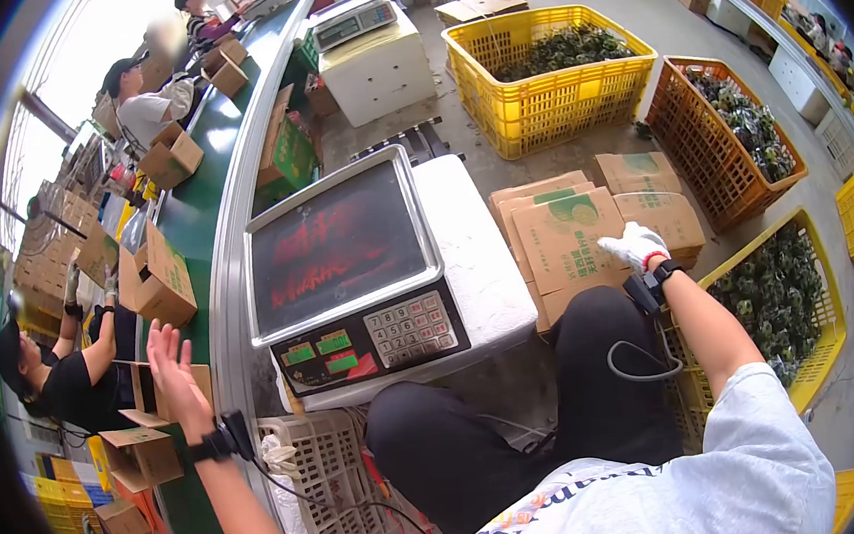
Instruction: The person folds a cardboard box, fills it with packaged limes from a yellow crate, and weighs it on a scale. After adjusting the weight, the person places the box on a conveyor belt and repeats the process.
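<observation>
My left hand (177, 382) is bare and raised at the conveyor's edge, its fingers apart, holding nothing. Beside it on the belt are open cardboard boxes (163, 278). On my right hand (636, 246) is a white glove; its fingers stretch over the right edge of a flattened carton (567, 238) with green print. That carton leans at the front of a stack, with more folded cartons (659, 211) to its right. Between my hands stands a digital scale (341, 254) with a dark, red-marked platform and a lit keypad panel.
A white foam block (482, 263) supports the scale. Yellow (555, 106) and orange (728, 143) crates hold dark, wrapped items; another yellow crate (766, 311) sits at my right. Several people work along the green conveyor (214, 168). A pale basket (329, 486) stands by my left leg.
</observation>
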Motion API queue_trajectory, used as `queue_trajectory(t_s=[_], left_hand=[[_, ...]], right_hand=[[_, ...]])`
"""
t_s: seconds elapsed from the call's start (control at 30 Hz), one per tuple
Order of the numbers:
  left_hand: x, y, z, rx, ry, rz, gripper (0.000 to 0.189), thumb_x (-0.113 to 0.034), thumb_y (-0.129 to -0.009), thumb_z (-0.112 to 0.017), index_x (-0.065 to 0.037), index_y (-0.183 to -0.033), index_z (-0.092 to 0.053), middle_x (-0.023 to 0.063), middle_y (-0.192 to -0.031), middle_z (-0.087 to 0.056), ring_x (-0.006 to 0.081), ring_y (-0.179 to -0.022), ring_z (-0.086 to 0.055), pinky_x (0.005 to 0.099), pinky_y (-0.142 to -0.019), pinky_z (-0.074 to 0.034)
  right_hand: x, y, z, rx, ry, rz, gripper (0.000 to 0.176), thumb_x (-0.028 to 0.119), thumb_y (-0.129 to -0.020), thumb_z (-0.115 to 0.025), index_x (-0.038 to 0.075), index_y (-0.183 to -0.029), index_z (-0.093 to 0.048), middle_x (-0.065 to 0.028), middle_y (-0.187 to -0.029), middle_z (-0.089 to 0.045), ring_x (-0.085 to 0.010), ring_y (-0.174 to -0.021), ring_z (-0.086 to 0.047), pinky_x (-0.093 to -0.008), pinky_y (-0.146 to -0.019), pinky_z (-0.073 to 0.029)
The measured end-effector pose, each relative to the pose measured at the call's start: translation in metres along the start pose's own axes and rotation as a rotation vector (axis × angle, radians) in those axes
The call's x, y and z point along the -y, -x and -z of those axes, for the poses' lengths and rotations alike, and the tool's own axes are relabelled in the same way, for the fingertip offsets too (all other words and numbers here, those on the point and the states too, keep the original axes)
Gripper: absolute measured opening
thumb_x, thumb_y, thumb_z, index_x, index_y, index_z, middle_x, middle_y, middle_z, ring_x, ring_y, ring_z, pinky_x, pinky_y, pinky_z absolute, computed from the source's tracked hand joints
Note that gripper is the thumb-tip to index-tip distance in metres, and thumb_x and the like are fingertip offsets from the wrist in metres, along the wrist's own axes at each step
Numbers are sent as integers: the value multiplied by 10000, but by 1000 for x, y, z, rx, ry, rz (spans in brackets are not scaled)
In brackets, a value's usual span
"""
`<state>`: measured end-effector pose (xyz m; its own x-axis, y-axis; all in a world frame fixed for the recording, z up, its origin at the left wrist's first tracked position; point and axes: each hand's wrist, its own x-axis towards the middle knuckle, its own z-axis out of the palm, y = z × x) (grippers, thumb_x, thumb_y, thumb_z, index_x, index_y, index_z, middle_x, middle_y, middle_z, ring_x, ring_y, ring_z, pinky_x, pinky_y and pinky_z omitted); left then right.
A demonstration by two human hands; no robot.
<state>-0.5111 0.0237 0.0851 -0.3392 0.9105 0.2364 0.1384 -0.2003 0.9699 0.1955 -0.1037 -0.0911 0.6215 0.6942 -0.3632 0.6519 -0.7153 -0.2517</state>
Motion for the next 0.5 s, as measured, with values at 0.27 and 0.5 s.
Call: queue_trajectory(t_s=[0.27,0.5], left_hand=[[-80,160,-217,908,-52,12,515,-343,-1045,-542,-41,-1456,-470,117,-1361,-555,190,-1165,-616,315,-935,-517],[-58,198,-359,1052,40,-67,665,-273,-1027,-626,-31,-1558,-307,185,-1435,-490,231,-1255,-557,339,-1047,-462]], right_hand=[[-1,8,-6,-213,-405,297,647,408,-828,-755,72,-1324,-510,-223,-1296,-613,-402,-1182,-601,-450,-1008,-470],[26,59,137,-452,-520,558,415,265,-849,-732,105,-1201,-582,-191,-1115,-687,-368,-1038,-671,-425,-888,-524]])
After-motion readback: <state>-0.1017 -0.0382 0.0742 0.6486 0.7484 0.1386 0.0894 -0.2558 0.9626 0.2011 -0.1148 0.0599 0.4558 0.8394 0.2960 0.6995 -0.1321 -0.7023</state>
